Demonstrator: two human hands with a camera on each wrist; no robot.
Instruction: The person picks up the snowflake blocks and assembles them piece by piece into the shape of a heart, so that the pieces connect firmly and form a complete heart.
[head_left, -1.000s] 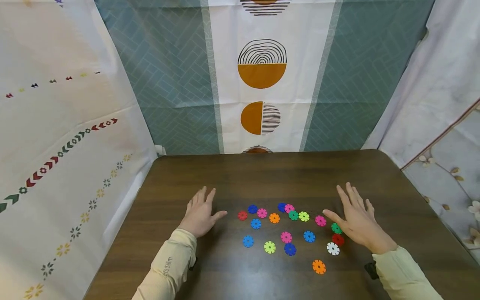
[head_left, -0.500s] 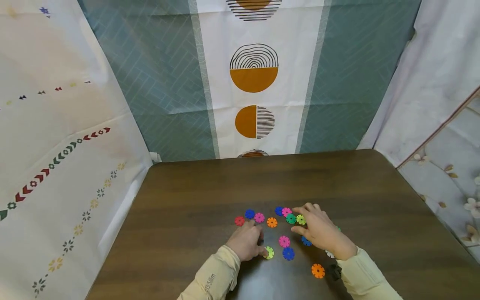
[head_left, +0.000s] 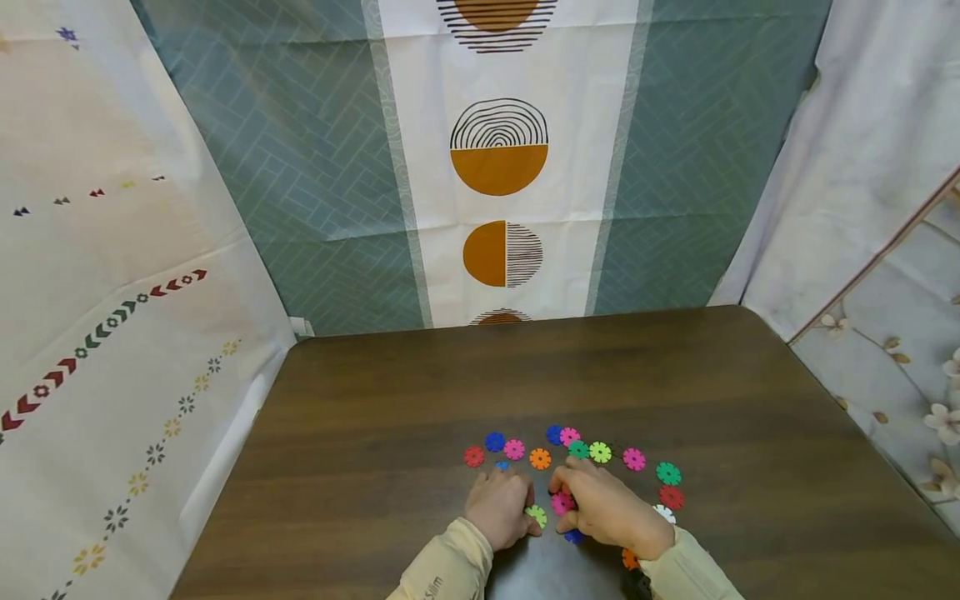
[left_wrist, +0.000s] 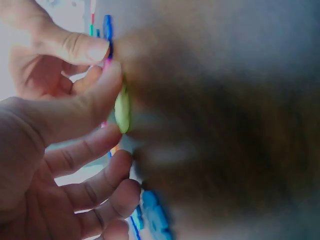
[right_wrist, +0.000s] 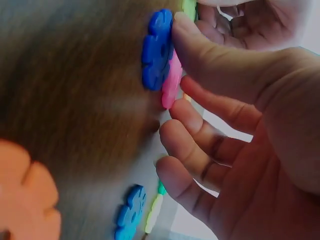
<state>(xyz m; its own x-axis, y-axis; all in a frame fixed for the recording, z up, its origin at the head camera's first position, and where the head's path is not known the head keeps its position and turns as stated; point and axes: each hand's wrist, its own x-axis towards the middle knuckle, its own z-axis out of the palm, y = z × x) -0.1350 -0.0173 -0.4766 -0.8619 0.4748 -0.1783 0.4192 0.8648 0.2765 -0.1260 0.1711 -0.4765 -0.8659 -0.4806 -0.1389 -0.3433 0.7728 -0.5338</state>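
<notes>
My left hand pinches the yellow-green notched disc on the table; in the left wrist view, thumb and index finger meet the edges of this disc. Just to the right, my right hand has its thumb and index finger curled around a pink disc. A dark blue disc lies partly under the right thumb; the right wrist view shows that blue disc overlapping the pink disc from this angle. A light blue disc is mostly hidden behind the left fingers.
Behind the hands, red, orange, green and other discs lie scattered on the brown table. Green, red and white discs sit to the right; an orange disc is partly under the right forearm. Patterned cloths hang around.
Both hands have come inward and down from spread positions to the middle discs. The left reached the yellow-green disc first; the right has since moved left to the pink one. The view has shifted slightly.
</notes>
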